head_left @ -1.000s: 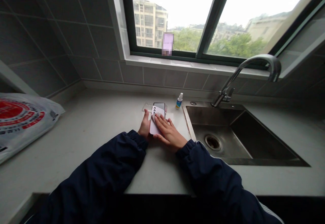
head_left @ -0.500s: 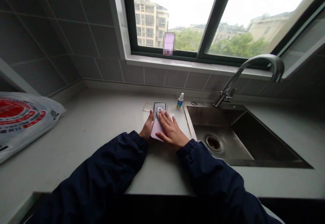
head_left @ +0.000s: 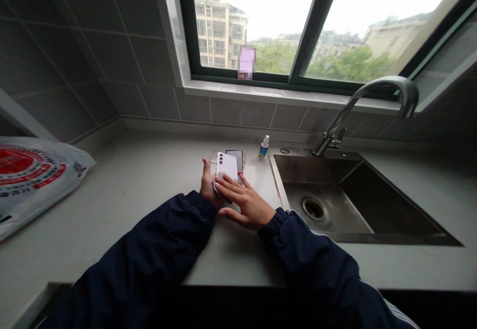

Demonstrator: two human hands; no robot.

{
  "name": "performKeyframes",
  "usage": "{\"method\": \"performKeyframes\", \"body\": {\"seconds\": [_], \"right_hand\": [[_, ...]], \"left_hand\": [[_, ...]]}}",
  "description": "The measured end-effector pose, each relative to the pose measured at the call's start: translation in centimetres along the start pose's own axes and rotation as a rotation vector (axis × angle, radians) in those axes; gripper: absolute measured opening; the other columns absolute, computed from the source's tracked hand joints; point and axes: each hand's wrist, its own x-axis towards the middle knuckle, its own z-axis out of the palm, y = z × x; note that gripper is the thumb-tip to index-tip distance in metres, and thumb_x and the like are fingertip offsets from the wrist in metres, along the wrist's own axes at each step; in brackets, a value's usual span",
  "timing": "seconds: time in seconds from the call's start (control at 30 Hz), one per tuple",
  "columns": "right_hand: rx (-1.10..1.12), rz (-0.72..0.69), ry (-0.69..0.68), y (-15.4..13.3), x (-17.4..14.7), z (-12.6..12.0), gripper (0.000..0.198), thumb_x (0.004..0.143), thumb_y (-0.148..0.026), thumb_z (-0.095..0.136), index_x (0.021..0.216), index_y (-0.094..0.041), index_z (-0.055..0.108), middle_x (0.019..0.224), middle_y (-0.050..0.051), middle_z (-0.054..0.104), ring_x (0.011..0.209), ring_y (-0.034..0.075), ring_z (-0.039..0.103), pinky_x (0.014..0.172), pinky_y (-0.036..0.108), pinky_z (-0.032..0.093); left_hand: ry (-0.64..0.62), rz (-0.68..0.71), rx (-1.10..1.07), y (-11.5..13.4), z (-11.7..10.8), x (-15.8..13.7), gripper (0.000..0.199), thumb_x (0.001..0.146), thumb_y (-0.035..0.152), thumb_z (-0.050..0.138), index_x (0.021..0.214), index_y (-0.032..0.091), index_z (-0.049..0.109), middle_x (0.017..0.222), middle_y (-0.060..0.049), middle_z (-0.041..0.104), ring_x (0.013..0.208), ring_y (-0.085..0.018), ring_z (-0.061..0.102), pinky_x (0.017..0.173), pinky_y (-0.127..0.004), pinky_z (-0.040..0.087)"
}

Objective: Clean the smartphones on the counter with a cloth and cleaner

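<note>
Grip of the left hand (head_left: pixel 209 186) is clamped on the near left side of the phone (head_left: pixel 228 163), whose long axis runs near to far above the tabletop (head_left: pixel 149 180), while the right hand (head_left: pixel 249 202), fingers extended, crosses its near part from the right.

Your sleeves: dark navy, loose, creased fabric, slight sheen. Left sleeve (head_left: pixel 145 249) and right sleeve (head_left: pixel 316 262) both end in gathered cuffs (head_left: pixel 274 221). White stripes (head_left: pixel 400 313) run along the right one's outer edge. Left hand (head_left: pixel 209 189) and right hand (head_left: pixel 249 204): bare.
</note>
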Motion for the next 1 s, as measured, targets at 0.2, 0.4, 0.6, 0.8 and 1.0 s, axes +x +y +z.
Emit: {"method": "performKeyframes", "body": {"seconds": [0.2, 0.4, 0.6, 0.8, 1.0], "right_hand": [[-0.094, 0.168, 0.086, 0.8, 0.0, 0.4, 0.076, 0.103, -0.059, 0.037, 0.164, -0.021, 0.014, 0.170, 0.011, 0.017, 0.159, 0.030, 0.011, 0.124, 0.064, 0.015], [-0.145, 0.317, 0.236, 1.8, -0.1, 0.1, 0.074, 0.105, -0.057, 0.033, 0.165, -0.022, 0.009, 0.171, 0.011, 0.013, 0.159, 0.030, 0.007, 0.123, 0.065, 0.016], [-0.133, 0.340, 0.247, 1.9, -0.1, 0.1, 0.077, 0.103, -0.056, 0.039, 0.165, -0.022, 0.007, 0.171, 0.012, 0.011, 0.159, 0.032, 0.005, 0.122, 0.066, 0.016], [-0.074, 0.116, 0.088, 0.1, 0.0, 0.2, 0.079, 0.098, -0.056, 0.056, 0.163, -0.025, 0.023, 0.165, 0.013, 0.031, 0.156, 0.032, 0.020, 0.123, 0.067, 0.011], [-0.065, -0.037, 0.208, 0.9, 0.0, 1.2, 0.044, 0.100, -0.017, 0.054, 0.143, -0.027, 0.057, 0.147, 0.007, 0.060, 0.145, 0.022, 0.047, 0.126, 0.055, 0.018]], "left_hand": [[-0.183, 0.029, -0.046, -1.5, 1.2, -0.6, 0.088, 0.095, 0.076, 0.020, 0.152, 0.013, 0.045, 0.127, -0.018, 0.069, 0.124, -0.032, 0.063, 0.115, -0.048, 0.041], [-0.357, 0.061, 0.059, -2.4, 1.2, -0.7, 0.067, 0.105, 0.056, 0.018, 0.161, 0.022, 0.029, 0.151, -0.011, 0.055, 0.147, -0.028, 0.041, 0.125, -0.046, 0.024], [-0.370, 0.071, 0.068, -2.7, 1.0, -0.5, 0.069, 0.100, 0.065, 0.033, 0.158, 0.027, 0.038, 0.149, -0.010, 0.057, 0.145, -0.031, 0.045, 0.122, -0.048, 0.030], [-0.147, 0.048, -0.037, -1.2, 0.7, -0.3, 0.092, 0.092, 0.079, 0.029, 0.142, 0.007, 0.054, 0.114, -0.023, 0.072, 0.114, -0.037, 0.068, 0.106, -0.054, 0.048], [0.038, 0.088, 0.031, 0.9, -0.2, 0.1, 0.111, 0.083, 0.089, 0.015, 0.133, 0.000, 0.059, 0.095, -0.024, 0.074, 0.076, -0.032, 0.072, 0.079, -0.049, 0.058]]}}
